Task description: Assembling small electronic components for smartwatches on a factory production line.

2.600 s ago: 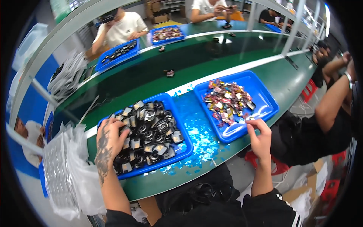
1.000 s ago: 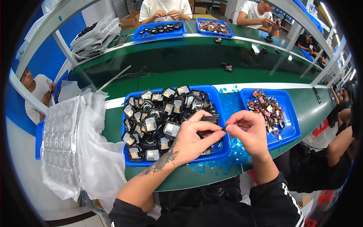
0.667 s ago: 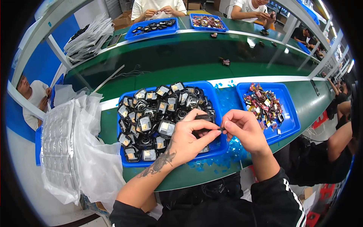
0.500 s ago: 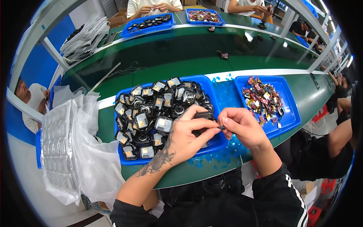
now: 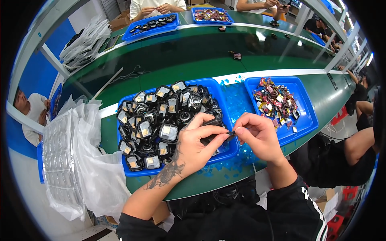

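Observation:
My left hand is closed, its thumb and forefinger pinching a small black piece. My right hand is closed on the same piece from the other side, fingertips meeting the left's. What the piece is, is too small to make out. Below the hands sits a blue tray heaped with black smartwatch cases, many showing a grey and gold square, some a round window. One dark case shows behind my left fingers; whether the hand holds it, I cannot tell.
To the right, another blue tray holds small colourful electronic parts. Blue scraps litter the green table. Clear plastic trays and film stack at the left. Across the bench, other people work beside blue trays.
The view has shifted slightly, moving the trays a little left in the picture. My hands keep their pinch, with more of the small black piece showing between the fingertips.

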Demonstrator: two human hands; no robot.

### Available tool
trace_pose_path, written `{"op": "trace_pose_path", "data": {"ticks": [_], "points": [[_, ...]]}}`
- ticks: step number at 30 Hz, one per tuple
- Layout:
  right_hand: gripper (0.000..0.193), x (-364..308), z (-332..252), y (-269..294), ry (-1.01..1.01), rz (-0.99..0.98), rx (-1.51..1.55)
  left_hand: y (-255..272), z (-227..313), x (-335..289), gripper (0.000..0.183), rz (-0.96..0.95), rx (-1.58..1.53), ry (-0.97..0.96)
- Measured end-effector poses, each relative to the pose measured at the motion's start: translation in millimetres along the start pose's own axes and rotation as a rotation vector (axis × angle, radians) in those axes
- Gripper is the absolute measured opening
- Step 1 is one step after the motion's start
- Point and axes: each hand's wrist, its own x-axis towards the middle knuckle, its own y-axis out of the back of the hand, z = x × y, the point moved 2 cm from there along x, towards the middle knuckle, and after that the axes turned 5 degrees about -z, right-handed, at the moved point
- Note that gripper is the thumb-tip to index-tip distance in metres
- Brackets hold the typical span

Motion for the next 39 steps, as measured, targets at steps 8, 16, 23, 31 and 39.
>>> {"op": "trace_pose_path", "data": {"ticks": [8, 16, 23, 31, 39], "points": [[0.015, 4.9, 6.0, 0.0, -0.177, -0.154, 0.207, -2.7, 4.0, 0.1, 0.020, 0.062, 0.327, -0.396], [0.015, 5.1, 2.6, 14.3, 0.110, 0.334, -0.586, -4.9, 8.5, -4.0, 0.019, 0.214, 0.302, -0.310], [0.012, -2.0, 4.3, 17.2, 0.147, 0.137, -1.092, -5.6, -2.9, -0.4, 0.014, 0.124, -0.430, 0.074], [0.015, 11.8, 0.7, -3.1, 0.327, 0.174, -0.251, -12.2, -6.7, 4.6, 0.024, 0.068, -0.504, 0.067], [0.013, -7.3, -7.7, -26.9, 0.113, 0.122, -0.278, 4.3, -12.6, -0.3, 0.026, 0.386, -0.396, 0.101]]}}
